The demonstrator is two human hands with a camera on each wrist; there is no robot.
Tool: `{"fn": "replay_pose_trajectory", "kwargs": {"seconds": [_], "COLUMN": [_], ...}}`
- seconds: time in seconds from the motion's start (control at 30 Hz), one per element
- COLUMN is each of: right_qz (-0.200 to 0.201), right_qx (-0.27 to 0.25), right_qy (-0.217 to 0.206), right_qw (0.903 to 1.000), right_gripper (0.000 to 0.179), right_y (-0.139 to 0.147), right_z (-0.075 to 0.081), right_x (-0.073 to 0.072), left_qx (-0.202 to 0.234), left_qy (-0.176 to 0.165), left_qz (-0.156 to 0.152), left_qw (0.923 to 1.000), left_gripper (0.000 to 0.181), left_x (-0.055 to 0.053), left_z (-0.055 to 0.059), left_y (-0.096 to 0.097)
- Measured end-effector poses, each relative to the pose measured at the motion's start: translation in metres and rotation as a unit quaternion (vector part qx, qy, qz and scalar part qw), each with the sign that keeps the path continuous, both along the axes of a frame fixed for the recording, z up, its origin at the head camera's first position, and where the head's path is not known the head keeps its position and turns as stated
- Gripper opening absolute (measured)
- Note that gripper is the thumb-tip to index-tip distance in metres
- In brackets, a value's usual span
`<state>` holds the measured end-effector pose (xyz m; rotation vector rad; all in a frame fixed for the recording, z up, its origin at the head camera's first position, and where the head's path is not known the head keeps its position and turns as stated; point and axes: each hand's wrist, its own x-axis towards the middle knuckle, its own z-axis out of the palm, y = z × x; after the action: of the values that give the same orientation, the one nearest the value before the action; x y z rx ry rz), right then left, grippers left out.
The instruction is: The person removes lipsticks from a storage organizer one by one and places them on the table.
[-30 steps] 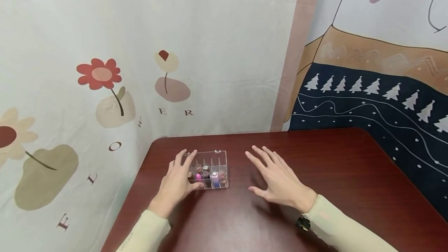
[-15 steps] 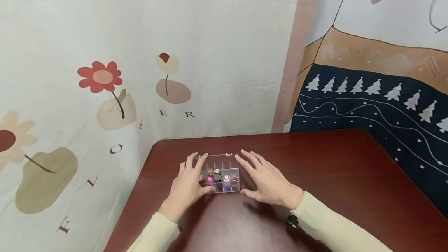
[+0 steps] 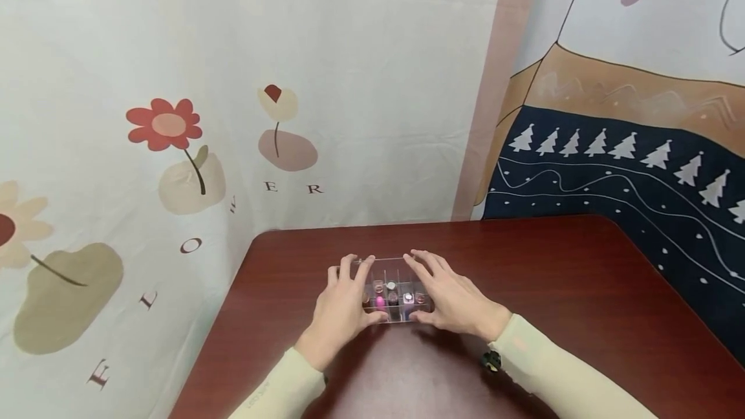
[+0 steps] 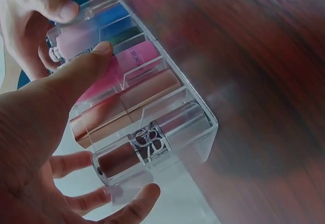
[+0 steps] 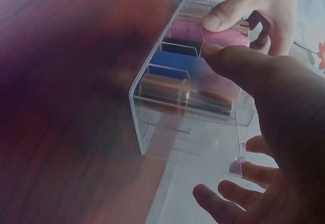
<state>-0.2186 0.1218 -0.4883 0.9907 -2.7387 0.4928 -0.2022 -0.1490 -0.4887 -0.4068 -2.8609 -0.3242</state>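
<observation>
Gripping a transparent, compartmented plastic box (image 3: 392, 270) from both ends

Standing out at the middle of a glossy, dark reddish-brown wooden table (image 3: 495, 251), the box is between the person's two hands; whether its base touches the wood is hard to tell. The left hand (image 3: 342, 309) grips its left end, thumb across the near side and fingers reaching round to the far side. The right hand (image 3: 461, 301) holds the right end the same way, so the two thumbs point toward each other.

Clear dividers separate cosmetic containers inside. In the left wrist view, a clear and dark brown tube with a silvery monogram band (image 4: 151, 141) is at the left end, with a shiny rose-gold tube (image 4: 127, 109) beside it. Next comes a bright pink, lettered tube (image 4: 136, 56), close to the left thumb. The right wrist view shows a narrow black container (image 5: 183, 45), a blue container paling toward one end (image 5: 175, 64), and a glossy copper-coloured tube (image 5: 162, 92) near the right end.

Pale yellow-green sleeves (image 3: 564, 367) cover both forearms. Behind the table hang a white cloth printed with flowers (image 3: 372, 83) and a dark blue panel with white trees (image 3: 611, 193).
</observation>
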Motion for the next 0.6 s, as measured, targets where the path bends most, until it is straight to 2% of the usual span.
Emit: {"fn": "replay_pose_trajectory", "kwargs": {"seconds": [0.2,0.27,0.3,0.4,0.5,0.53,0.6], "right_qz": [0.008,0.007,0.005,-0.006,-0.013,-0.016,-0.021], "right_qx": [-0.012,-0.014,-0.015,-0.014,-0.012,-0.011,-0.011], "right_qy": [0.024,0.025,0.025,0.02,0.019,0.017,0.011], "right_qw": [0.9996,0.9996,0.9996,0.9997,0.9997,0.9997,0.9996], "right_gripper": [0.114,0.112,0.112,0.11,0.11,0.11,0.109], "right_y": [0.013,0.019,0.023,0.032,0.042,0.045,0.05], "right_z": [0.001,0.002,0.003,0.006,0.007,0.008,0.009], "right_x": [0.002,0.001,0.002,0.002,0.003,0.003,0.004], "left_qx": [-0.017,-0.014,-0.009,-0.001,0.006,0.007,0.01], "left_qy": [0.026,0.04,0.057,0.068,0.049,0.03,0.012], "left_qz": [-0.011,-0.022,-0.032,-0.05,-0.06,-0.058,-0.06], "left_qw": [0.9995,0.9989,0.9978,0.9964,0.997,0.9979,0.9981], "left_gripper": [0.126,0.127,0.13,0.13,0.126,0.124,0.122], "left_x": [0.003,0.003,0.0,-0.001,-0.003,0.0,-0.001], "left_z": [-0.002,-0.002,-0.009,-0.008,-0.006,0.002,0.004], "left_y": [0.02,0.026,0.026,0.035,0.042,0.046,0.05]}}
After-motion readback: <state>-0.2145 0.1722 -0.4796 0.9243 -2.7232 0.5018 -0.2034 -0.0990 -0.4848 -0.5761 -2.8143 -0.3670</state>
